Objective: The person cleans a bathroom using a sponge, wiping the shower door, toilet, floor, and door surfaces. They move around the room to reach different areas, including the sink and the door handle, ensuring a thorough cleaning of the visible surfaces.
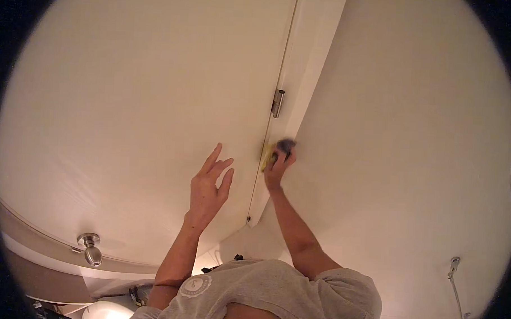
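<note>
My right hand [280,166] is closed round a hand-sized yellow and dark thing [287,145], blurred, perhaps a scrubbing brush or pad. Its yellow side [266,157] lies against the white door frame [309,66], below a metal hinge [278,103]. To the left, my left hand [208,186] is raised in front of the pale door [134,99] with fingers apart and nothing in it. Whether its fingertips touch the door, I cannot tell.
A round metal doorknob [93,252] juts from the door at lower left. On the right, a thin metal hose or rod [457,287] hangs from a fitting on the pale wall [402,136]. A rounded white thing [108,312] shows at the bottom left.
</note>
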A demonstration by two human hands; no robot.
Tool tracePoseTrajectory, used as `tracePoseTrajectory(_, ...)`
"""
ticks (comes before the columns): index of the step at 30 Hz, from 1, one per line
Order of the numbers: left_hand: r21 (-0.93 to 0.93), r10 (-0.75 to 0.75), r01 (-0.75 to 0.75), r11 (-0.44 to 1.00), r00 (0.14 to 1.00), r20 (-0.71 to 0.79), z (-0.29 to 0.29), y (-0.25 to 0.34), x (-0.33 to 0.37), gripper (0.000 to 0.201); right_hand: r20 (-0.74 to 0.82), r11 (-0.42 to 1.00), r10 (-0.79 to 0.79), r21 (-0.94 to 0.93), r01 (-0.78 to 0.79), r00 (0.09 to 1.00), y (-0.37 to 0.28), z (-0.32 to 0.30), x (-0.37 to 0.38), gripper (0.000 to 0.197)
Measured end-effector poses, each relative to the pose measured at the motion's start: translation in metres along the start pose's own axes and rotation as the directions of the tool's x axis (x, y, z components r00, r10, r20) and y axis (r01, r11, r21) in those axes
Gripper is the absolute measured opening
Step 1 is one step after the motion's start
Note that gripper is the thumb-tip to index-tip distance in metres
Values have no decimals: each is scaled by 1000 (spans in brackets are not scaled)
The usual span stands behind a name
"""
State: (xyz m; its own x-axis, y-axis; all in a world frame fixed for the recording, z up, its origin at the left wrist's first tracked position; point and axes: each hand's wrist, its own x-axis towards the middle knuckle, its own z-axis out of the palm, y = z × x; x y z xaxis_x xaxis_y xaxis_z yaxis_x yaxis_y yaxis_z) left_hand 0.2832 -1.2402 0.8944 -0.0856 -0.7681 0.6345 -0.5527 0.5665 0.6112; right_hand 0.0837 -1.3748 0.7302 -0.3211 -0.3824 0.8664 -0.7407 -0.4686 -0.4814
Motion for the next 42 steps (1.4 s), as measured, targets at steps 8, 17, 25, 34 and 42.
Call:
tracePoseTrajectory(8, -72, -66, 68, 995, 997, 27, 5, 1, -3, 21, 31, 547, 380, 798, -252, 924, -68, -26, 216, 41)
tracePoseTrajectory(17, -25, -18, 20, 999, 996, 82, 21, -2, -1, 22, -37, 775, 618, 192, -602, 785, 87, 22, -43, 31)
tracePoseTrajectory(25, 27, -93, 91, 996, 988, 125, 19, -4, -14, 21, 700, -602, 692, 423, -677, -177, 43, 20, -32, 33)
tracePoseTrajectory(34, -43, -168, 172, 984, 983, 76, 31, -15, -20, 22, 544, -787, 550, 591, -175, -633, 29, 1, 38, 48)
tracePoseTrajectory(42, 10, -291, 292, 956, 951, 109, 36, -28, -42, 22, 494, -893, 256, 451, -7, -831, 114, 30, -72, 47)
